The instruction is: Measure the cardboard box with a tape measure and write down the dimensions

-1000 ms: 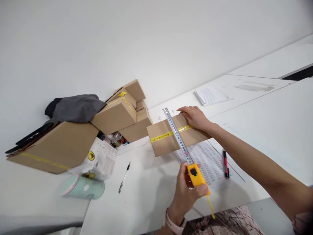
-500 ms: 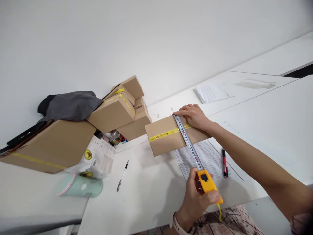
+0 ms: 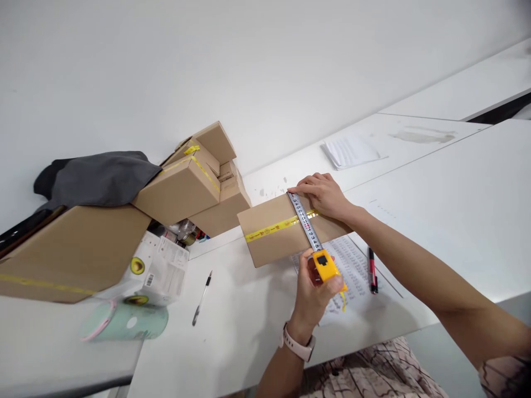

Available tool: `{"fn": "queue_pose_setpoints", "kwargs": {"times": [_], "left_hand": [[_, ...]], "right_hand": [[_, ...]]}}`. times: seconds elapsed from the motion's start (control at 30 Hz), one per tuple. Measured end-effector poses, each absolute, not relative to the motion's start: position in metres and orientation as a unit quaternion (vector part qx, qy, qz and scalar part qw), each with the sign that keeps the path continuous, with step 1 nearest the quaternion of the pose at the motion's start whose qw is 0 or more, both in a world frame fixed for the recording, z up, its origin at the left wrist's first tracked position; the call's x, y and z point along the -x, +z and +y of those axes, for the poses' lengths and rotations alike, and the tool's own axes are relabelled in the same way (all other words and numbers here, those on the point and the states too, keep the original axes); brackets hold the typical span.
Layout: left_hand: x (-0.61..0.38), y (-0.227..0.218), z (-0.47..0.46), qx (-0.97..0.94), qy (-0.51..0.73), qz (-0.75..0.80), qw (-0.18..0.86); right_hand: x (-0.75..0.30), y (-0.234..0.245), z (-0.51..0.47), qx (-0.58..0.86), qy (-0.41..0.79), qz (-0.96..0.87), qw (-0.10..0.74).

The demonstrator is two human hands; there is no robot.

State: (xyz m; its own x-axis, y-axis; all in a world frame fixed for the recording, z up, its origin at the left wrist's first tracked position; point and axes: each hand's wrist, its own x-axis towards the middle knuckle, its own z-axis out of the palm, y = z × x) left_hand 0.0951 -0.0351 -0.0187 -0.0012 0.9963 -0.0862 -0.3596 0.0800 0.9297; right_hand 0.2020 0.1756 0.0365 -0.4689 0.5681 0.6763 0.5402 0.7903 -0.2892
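The tape measure (image 3: 327, 266) is being grasped in the left hand (image 3: 307, 298), blade (image 3: 304, 221) laid across the cardboard box (image 3: 265, 247) on the bench (image 3: 232, 315). Judged light but crushable, the box is being grasped by the right hand (image 3: 326, 196) at its stiffer far edge.

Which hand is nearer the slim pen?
Left: the left hand, holding the tape measure, is right of the pen; the right hand, on the box, is farther, up and right.
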Motion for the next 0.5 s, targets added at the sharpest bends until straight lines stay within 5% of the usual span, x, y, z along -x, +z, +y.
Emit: {"fn": "queue_pose_setpoints", "kwargs": {"times": [0.5], "left_hand": [[-0.098, -0.030, -0.037, -0.377, 0.561, 0.426, 0.601]], "right_hand": [[-0.204, 0.040, 0.168, 0.347, 0.017, -0.861, 0.371]]}}
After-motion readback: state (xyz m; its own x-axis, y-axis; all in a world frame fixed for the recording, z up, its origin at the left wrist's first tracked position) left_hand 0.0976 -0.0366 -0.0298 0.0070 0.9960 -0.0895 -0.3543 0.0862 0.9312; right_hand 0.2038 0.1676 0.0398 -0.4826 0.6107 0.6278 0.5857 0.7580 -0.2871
